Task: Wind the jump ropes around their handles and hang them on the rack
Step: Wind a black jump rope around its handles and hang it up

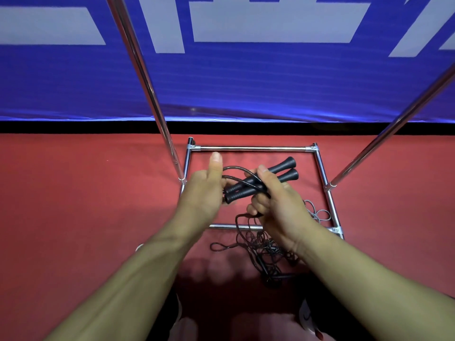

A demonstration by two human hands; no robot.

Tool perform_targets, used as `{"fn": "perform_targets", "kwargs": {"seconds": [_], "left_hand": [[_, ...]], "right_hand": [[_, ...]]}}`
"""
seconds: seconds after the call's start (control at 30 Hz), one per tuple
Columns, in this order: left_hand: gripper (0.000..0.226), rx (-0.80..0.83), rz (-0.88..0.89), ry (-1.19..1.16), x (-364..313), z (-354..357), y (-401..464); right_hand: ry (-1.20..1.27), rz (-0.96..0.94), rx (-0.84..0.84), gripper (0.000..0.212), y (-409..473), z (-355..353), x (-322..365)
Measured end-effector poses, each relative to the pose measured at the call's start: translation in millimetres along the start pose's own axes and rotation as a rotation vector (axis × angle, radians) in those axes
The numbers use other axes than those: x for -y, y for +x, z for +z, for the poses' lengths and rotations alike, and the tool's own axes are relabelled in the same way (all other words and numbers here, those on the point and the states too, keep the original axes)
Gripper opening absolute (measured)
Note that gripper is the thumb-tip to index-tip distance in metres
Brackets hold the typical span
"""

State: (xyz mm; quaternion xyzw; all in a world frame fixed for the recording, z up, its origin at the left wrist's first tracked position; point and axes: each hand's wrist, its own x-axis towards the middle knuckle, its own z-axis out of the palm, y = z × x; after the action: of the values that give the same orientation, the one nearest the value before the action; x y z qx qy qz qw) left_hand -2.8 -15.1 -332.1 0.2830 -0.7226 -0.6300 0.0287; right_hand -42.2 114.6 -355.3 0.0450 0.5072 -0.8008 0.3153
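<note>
1. Now the right hand [275, 203] grips two black handles [261, 184] held side by side.
2. Beside them, the left hand [206, 190] holds a loop of the black rope [236, 168], thumb raised.
3. Below, loose rope falls in a tangle onto the red floor [73, 193], inside the chrome rack [248, 148] base.
</note>
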Motion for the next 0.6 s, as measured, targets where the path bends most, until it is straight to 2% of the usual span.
{"fn": "perform_targets", "kwargs": {"seconds": [0.1,0.17,0.2,0.3,0.43,0.5,0.6], "left_hand": [[0.045,0.056,-0.16,-0.438,-5,6,-8],[0.033,-0.002,-0.136,-0.545,-4,12,-9],[0.028,-0.029,-0.113,-0.58,-4,15,-10],[0.036,-0.136,-0.053,-0.548,-3,23,-9],[0.042,-0.235,0.085,-0.269,13,24,-2],[0.038,-0.212,0.071,-0.243,18,23,-2],[0.038,-0.095,-0.01,-0.249,20,24,-4]], "right_hand": [[0.002,0.015,0.005,0.041,1,-2,-1],[-0.012,0.006,0.022,0.049,-1,0,-6],[-0.014,0.005,0.028,0.046,-2,2,-8],[-0.056,-0.013,0.018,0.03,-4,8,-14],[-0.136,-0.06,0.015,0.024,-3,4,-13],[-0.168,-0.061,0.009,0.034,-5,1,-13],[-0.255,-0.086,0.013,0.04,-7,-3,-11]]}}
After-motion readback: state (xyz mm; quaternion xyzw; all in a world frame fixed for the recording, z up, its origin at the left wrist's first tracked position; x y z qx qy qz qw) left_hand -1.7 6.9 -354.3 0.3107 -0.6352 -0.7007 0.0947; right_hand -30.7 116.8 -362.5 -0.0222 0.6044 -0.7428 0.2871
